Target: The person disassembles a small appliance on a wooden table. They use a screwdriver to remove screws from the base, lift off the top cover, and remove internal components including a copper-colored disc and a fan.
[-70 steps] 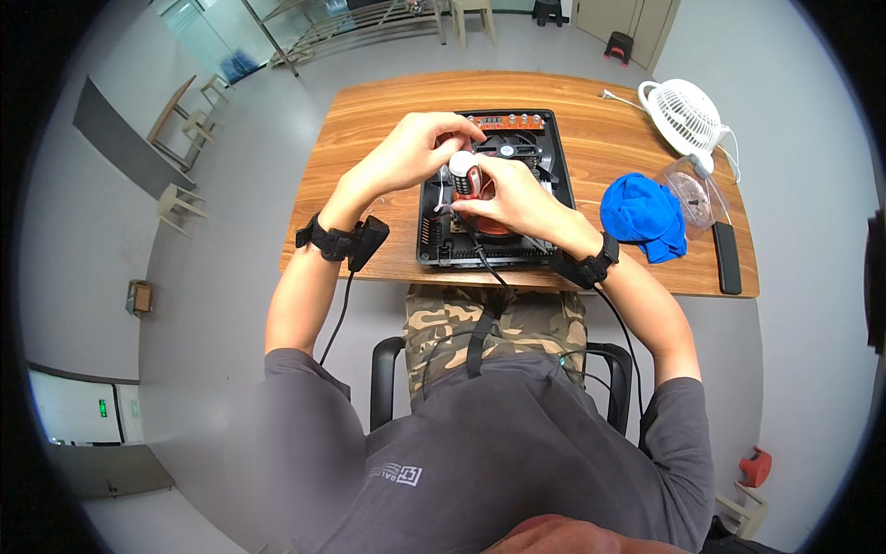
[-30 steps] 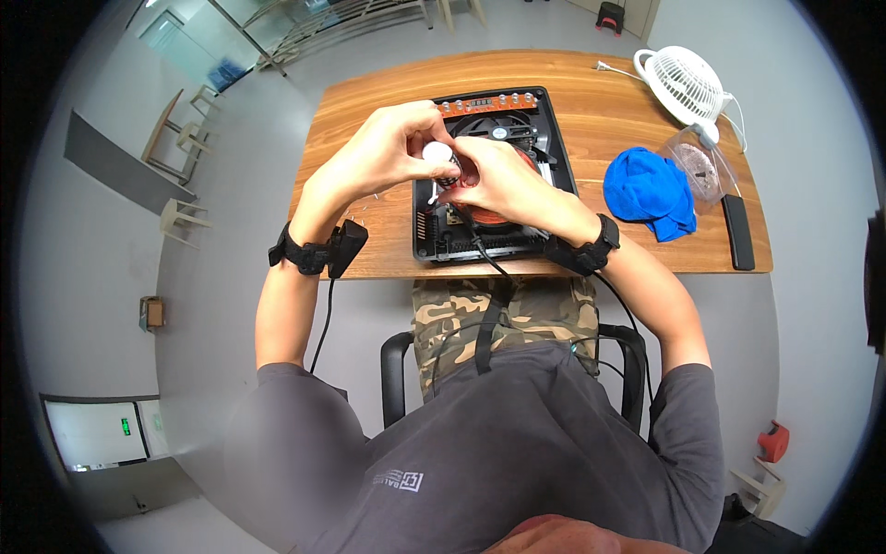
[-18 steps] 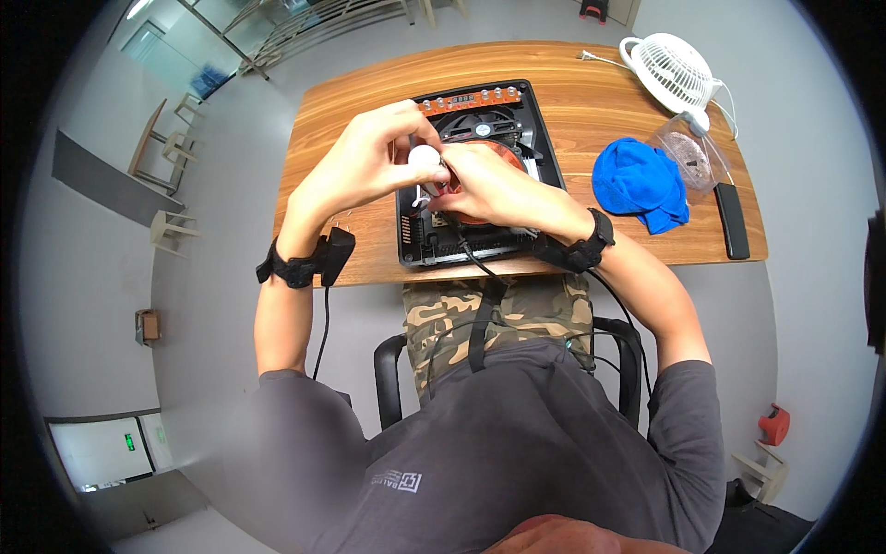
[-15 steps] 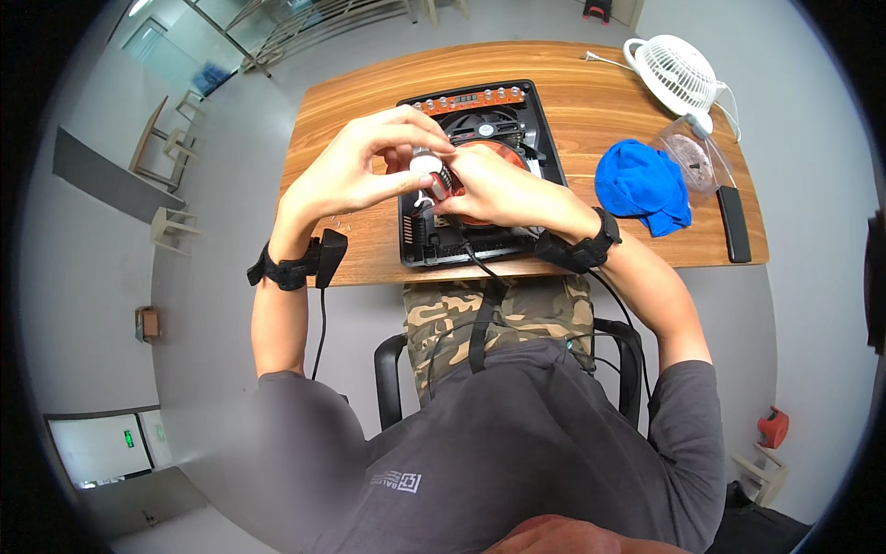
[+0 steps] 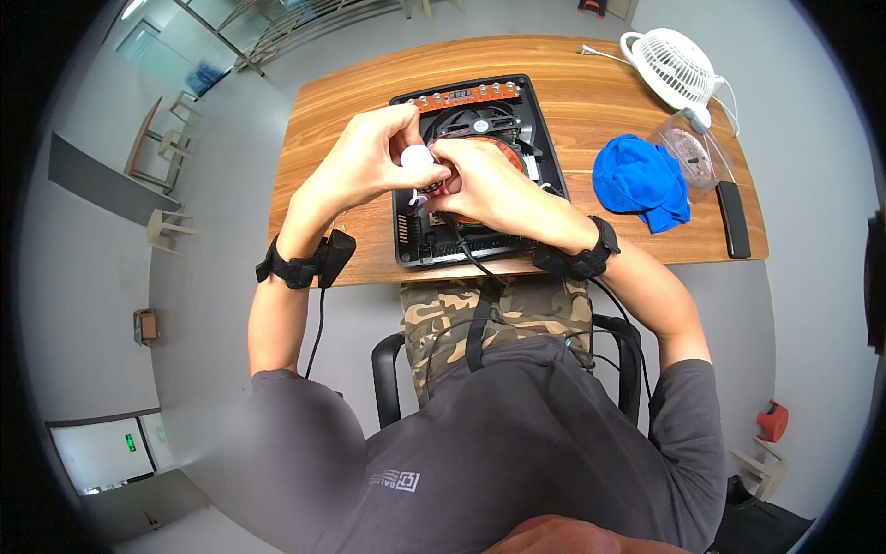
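Case (image 5: 420, 242) lying opened on counter (image 5: 591, 102); both hands (image 5: 374, 166) (image 5: 489, 185) gripping white tool (image 5: 415, 155) over coil (image 5: 517, 152), work unfinished.

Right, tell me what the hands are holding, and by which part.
The left hand grips a small white rounded knob at its top with its fingertips. The right hand touches it from beside; its own grip is hidden.

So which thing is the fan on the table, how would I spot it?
Find the long wooden table and follow it to its far right corner. There, past the blue cloth and the clear plastic container, stands the small fan. It is the only white thing there, round with a grille of thin ribs.
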Motion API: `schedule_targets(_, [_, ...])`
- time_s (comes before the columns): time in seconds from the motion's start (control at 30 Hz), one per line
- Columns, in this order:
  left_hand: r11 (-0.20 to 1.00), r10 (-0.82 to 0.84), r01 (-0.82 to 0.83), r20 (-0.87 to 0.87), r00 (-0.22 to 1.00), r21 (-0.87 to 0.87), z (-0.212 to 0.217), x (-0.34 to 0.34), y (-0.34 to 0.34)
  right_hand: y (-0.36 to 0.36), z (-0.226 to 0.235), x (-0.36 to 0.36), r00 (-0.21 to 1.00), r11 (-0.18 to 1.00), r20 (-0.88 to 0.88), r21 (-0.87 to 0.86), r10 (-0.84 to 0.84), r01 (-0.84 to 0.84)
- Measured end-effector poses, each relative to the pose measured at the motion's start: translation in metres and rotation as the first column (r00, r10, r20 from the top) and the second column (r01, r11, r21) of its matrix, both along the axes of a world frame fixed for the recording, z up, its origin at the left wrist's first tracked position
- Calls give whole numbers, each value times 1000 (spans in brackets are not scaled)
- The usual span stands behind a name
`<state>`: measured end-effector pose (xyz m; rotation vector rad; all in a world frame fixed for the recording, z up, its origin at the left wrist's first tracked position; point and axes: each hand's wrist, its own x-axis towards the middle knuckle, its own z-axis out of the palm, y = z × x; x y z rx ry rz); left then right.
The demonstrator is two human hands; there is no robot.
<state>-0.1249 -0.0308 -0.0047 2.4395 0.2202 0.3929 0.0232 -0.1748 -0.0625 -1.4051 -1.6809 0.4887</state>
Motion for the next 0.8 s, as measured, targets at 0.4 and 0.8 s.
schedule_targets(0.4, [974, -221, 224, 97, 970, -23, 15, -14, 3, 2, -3, 15, 971, 969, 13, -68, 237, -236])
schedule_targets(0.8, [993, -59, 55, -33, 998, -108, 9, -5, 1, 6, -9, 0, 999, 997, 45, 71, 2, -5])
